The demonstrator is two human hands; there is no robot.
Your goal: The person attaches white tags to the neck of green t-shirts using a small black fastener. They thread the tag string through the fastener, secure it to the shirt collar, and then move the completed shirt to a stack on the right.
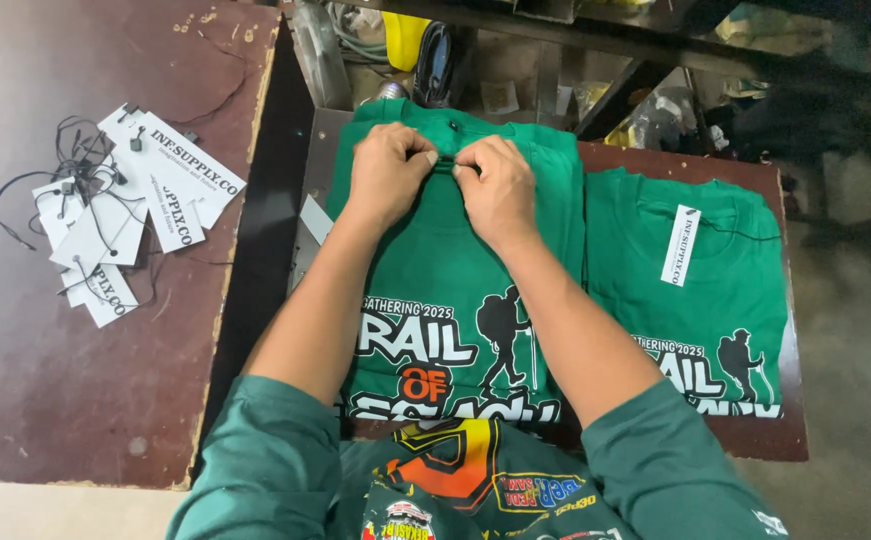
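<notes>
My left hand [387, 172] and right hand [495, 185] are pinched narrow at the collar of the green shirt [445, 300], top centre of the frame, fingertips meeting on a small dark cord. The shirt lies flat on a folded stack: soft, light, limp, likely to bunch, so the neckline seam looks the firmest hold. A second shirt [700, 290] with a white hang tag [680, 245] lies just right. Loose tags [120, 210] sit upper left on the brown table [75, 380]. A dark gap separates the surfaces; open room lies left.
</notes>
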